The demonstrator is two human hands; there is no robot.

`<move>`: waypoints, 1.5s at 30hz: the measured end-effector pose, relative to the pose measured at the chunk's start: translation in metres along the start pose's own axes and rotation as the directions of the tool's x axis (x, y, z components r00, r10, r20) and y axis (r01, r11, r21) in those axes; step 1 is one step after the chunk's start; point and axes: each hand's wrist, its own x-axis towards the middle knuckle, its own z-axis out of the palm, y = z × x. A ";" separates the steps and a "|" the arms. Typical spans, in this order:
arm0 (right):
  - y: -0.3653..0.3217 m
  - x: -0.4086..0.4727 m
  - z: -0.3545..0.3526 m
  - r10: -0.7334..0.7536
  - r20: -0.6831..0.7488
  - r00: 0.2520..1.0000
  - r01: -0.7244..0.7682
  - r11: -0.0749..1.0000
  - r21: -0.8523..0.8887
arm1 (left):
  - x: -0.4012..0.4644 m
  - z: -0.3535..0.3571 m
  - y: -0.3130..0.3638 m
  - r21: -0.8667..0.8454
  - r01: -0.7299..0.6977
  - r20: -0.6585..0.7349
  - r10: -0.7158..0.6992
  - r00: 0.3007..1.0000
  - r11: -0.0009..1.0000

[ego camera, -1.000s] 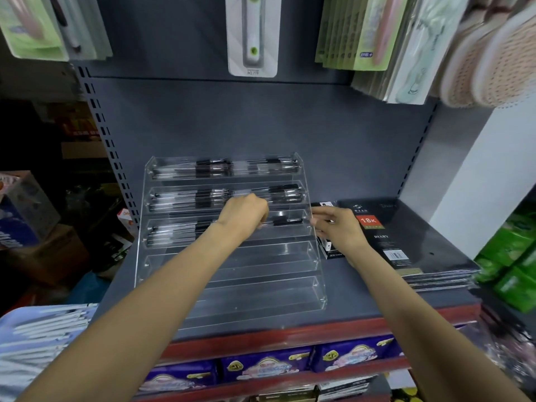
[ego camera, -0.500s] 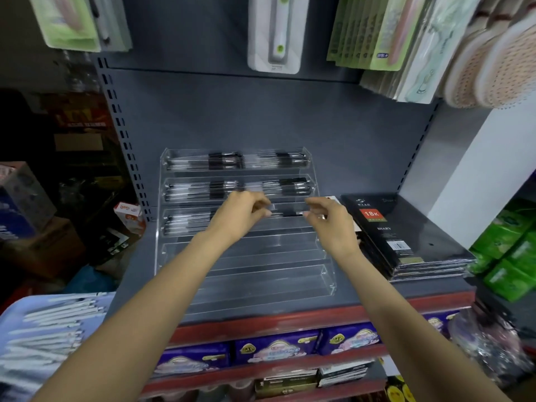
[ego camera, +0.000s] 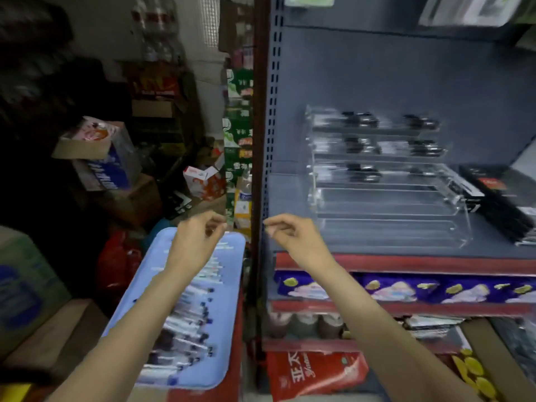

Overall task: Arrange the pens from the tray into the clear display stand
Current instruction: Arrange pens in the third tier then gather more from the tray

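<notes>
Shelf-side, both loosely curled, empty hands (ego camera: 200, 239) (ego camera: 293, 236) have left the stand (ego camera: 385, 181) for the tray (ego camera: 229, 329).

Two bare forearms reach up from the bottom edge of the view, each ending in a bare hand: the left hand (ego camera: 197, 239) and the right hand (ego camera: 293, 237). No sleeve shows on either arm (both are uncovered right down to the frame edge). The wrists carry no watch or band, and the blurred fingers show no ring.
</notes>
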 end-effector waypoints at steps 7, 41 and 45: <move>0.018 -0.035 0.159 0.244 0.176 0.954 -0.210 0.959 -0.189 | -0.056 -0.055 -0.155 0.153 0.054 0.314 -0.100 0.944 0.987; 0.059 -0.021 0.240 0.473 0.261 0.841 -0.225 0.746 -0.626 | -0.067 -0.027 -0.256 0.062 0.096 0.439 -0.113 0.891 0.994; 0.057 -0.023 0.240 0.474 0.246 0.845 -0.234 0.742 -0.628 | -0.068 -0.031 -0.254 0.006 0.124 0.420 -0.115 0.900 0.992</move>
